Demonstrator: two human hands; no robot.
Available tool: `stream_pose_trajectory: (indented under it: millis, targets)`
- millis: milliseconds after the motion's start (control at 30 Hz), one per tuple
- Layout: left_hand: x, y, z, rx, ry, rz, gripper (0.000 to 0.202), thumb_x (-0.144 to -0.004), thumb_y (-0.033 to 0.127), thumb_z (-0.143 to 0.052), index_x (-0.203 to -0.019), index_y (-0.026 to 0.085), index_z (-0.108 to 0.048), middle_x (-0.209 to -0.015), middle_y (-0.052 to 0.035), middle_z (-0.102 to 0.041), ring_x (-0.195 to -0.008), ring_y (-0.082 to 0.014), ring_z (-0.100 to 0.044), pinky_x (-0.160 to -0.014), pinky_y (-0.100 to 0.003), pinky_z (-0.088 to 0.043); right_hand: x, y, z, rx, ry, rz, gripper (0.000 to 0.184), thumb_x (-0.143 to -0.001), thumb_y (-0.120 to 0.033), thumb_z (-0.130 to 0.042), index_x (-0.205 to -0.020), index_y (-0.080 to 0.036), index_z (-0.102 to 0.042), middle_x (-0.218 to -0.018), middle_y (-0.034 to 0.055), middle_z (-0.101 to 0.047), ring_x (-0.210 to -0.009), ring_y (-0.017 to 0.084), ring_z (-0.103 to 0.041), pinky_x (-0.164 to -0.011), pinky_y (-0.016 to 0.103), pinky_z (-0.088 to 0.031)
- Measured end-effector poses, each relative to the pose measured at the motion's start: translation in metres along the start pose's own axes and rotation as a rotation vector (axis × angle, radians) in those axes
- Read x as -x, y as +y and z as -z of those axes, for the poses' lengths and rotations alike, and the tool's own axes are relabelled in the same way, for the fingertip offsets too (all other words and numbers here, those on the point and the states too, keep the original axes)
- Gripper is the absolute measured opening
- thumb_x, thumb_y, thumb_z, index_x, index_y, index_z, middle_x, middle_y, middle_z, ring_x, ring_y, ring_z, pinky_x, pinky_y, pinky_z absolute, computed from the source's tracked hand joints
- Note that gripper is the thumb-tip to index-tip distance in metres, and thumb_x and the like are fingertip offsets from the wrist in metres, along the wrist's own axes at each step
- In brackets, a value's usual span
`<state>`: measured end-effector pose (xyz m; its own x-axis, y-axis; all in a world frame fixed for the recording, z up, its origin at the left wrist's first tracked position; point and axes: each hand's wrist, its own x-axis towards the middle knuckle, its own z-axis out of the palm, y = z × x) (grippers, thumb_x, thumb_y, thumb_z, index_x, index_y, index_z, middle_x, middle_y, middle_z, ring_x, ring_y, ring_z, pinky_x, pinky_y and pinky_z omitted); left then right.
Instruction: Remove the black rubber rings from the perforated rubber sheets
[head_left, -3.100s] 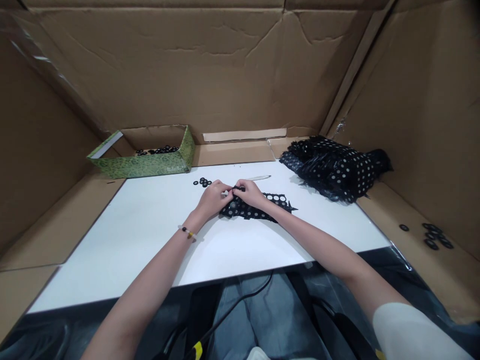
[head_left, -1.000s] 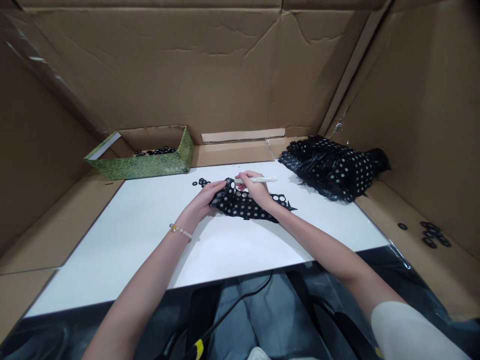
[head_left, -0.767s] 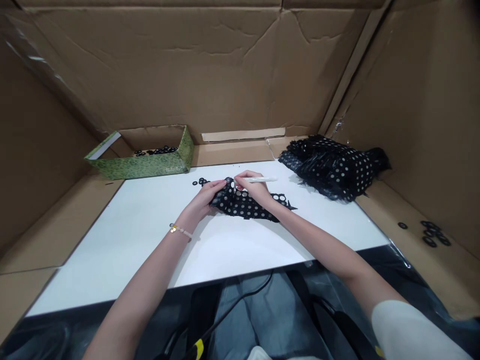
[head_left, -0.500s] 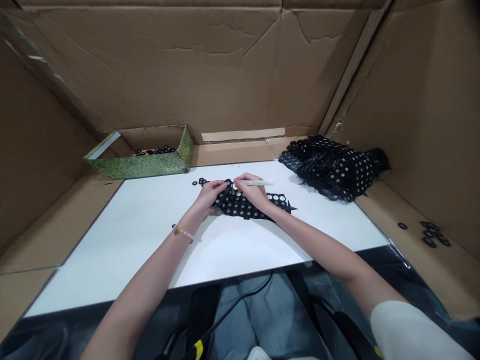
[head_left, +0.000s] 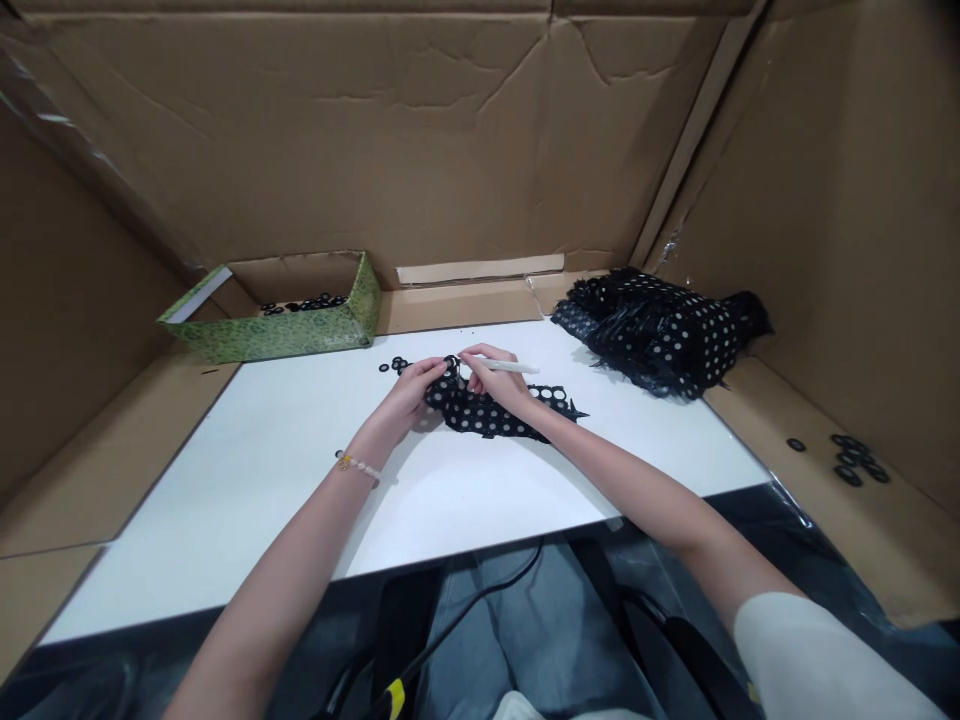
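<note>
- The person's left hand (head_left: 409,392) has its fingers closed on the left end of a black dotted sheet (head_left: 491,418), thumb on top, pinching the far corner.
- The right hand (head_left: 499,380) has its fingers drawn together around a slim white pen-like tool (head_left: 516,367), held nearly level, its back end sticking out to the right.
- The tool's front end points left toward the pinched corner; whether it touches the sheet there is too small to tell.
- The sheet lies near the middle of the white tabletop (head_left: 255,490), running rightward beneath the right hand and forearm, with a ragged, pointed right end. Larger round openings line its far edge, and rows of smaller pale spots cover the rest.
- A few black rings (head_left: 398,363) lie on the tabletop just beyond the left hand, one of them slightly apart on the left.
- A green patterned box (head_left: 277,336) stands at the far left, open at the top, with more black rings inside.
- A heap of black dotted material (head_left: 667,335) rests at the far right, partly over the tabletop's edge.
- On the cardboard to the right lies a cluster of black rings, with a single ring (head_left: 796,445) to its left.
- A beaded bracelet (head_left: 358,465) circles the left wrist.
- Tall cardboard walls (head_left: 420,140) enclose the far side and both flanks.
</note>
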<state>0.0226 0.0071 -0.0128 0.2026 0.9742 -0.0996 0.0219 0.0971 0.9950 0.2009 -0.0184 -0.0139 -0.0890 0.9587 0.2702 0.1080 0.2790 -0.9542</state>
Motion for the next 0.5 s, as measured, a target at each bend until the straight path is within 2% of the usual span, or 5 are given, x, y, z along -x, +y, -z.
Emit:
stream_pose_trajectory:
  millis: [100, 200, 333, 433, 500]
  targets:
    - [-0.001, 0.002, 0.003, 0.060, 0.089, 0.099, 0.029, -0.064, 0.045, -0.076, -0.081, 0.022, -0.070, -0.082, -0.0048, -0.070, -0.079, -0.0240, -0.061, -0.065, -0.031, -0.043, -0.001, -0.001, 0.004, -0.107, 0.027, 0.065, 0.040, -0.092, -0.060, -0.043, -0.086, -0.023, -0.059, -0.065, -0.0007, -0.062, -0.061, 0.015, -0.061, -0.063, 0.028, -0.049]
    - [0.002, 0.007, 0.001, 0.059, 0.047, 0.108, 0.033, -0.062, 0.046, -0.077, -0.084, 0.023, -0.071, -0.089, -0.0056, -0.072, -0.086, -0.0270, -0.063, -0.071, -0.035, -0.045, -0.003, 0.004, 0.003, -0.158, 0.067, 0.134, 0.033, -0.087, -0.055, -0.055, -0.083, -0.023, -0.047, -0.086, 0.0014, -0.066, -0.085, 0.016, -0.065, -0.080, 0.029, -0.049]
    - [0.005, 0.010, -0.003, -0.095, 0.025, -0.098, 0.027, -0.065, 0.044, -0.076, -0.078, 0.021, -0.071, -0.086, -0.0051, -0.072, -0.090, -0.0258, -0.062, -0.083, -0.035, -0.045, -0.007, 0.018, -0.001, -0.121, -0.071, 0.067, 0.040, -0.074, -0.049, -0.070, -0.082, -0.025, -0.038, -0.073, -0.0054, -0.054, -0.070, 0.014, -0.056, -0.072, 0.028, -0.047]
    - [0.005, 0.011, -0.004, -0.275, 0.137, -0.258, 0.023, -0.068, 0.042, -0.075, -0.076, 0.021, -0.071, -0.088, -0.0060, -0.072, -0.087, -0.0242, -0.061, -0.085, -0.035, -0.044, -0.007, 0.023, -0.003, -0.053, -0.009, 0.027, 0.040, -0.072, -0.047, -0.069, -0.081, -0.025, -0.037, -0.071, -0.0062, -0.051, -0.064, 0.013, -0.049, -0.066, 0.027, -0.044]
    - [0.007, 0.013, -0.004, -0.361, 0.143, -0.297, 0.024, -0.070, 0.043, -0.074, -0.079, 0.020, -0.073, -0.089, -0.0071, -0.073, -0.084, -0.0238, -0.060, -0.083, -0.035, -0.044, -0.006, 0.020, -0.003, -0.012, 0.014, 0.034, 0.037, -0.072, -0.046, -0.068, -0.081, -0.025, -0.038, -0.075, -0.0049, -0.054, -0.067, 0.013, -0.050, -0.067, 0.027, -0.043]
